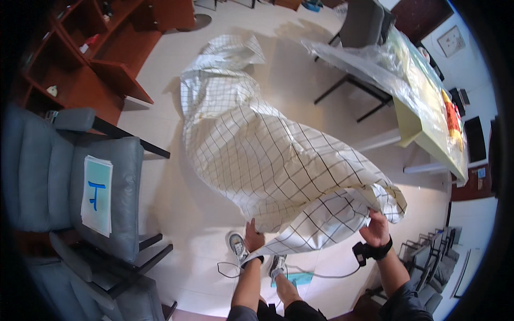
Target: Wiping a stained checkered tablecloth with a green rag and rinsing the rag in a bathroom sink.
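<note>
A long white sheet with a dark grid pattern (257, 152), perhaps a tablecloth, stretches from my hands away across the floor. Its far end lies bunched and folded, while the near part is lifted and sags in folds. With my left hand (254, 236) I grip the near left edge, just above my shoes. My right hand (376, 229) pinches the rolled-over right edge, where the sheet curls back on itself. Black bands sit on both wrists. A dark cable runs near my legs between them.
Grey padded armchairs (108, 192) stand left, one bearing a stack of papers (97, 196). Behind them is a reddish-brown wooden cabinet (92, 60) with an open door. At right, a table (425, 136) carries clear plastic sheeting (361, 64); a dark chair (357, 28) stands beside it.
</note>
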